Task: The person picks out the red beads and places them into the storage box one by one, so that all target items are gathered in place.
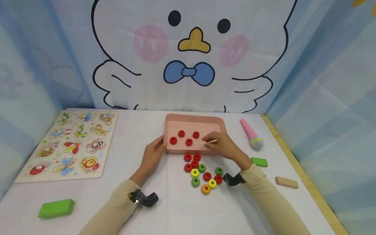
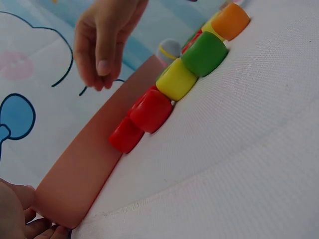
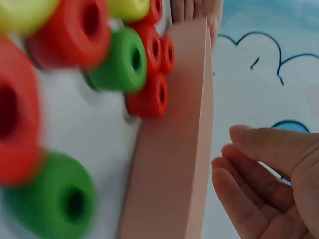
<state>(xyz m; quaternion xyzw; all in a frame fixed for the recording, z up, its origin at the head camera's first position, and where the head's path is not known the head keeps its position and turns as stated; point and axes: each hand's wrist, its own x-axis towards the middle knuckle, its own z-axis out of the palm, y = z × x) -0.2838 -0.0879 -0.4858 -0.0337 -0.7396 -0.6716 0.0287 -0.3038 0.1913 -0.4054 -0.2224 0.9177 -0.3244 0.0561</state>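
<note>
A pink tray [image 1: 195, 151] stands at the back middle of the table with several red beads [image 1: 189, 142] lying in it. At its left front corner, my left hand [image 1: 151, 156] grips the tray, thumb against the wall and fingers curled at the bottom edge in the left wrist view. Over the tray's right part hovers my right hand [image 1: 221, 146]; its fingers are loosely bent, thumb apart, holding nothing. In front of the tray lie more ring-shaped beads: red ones [image 1: 187, 167], green ones [image 1: 195, 182], yellow ones [image 1: 212, 184] and an orange bead [image 1: 205, 189].
An insect picture puzzle board [image 1: 70, 143] lies at the left, with a green block [image 1: 56, 209] before it. On the right are a pink toy microphone [image 1: 249, 132], a smaller green block [image 1: 259, 162] and a wooden block [image 1: 286, 182]. A printed curtain [image 1: 188, 94] hangs behind.
</note>
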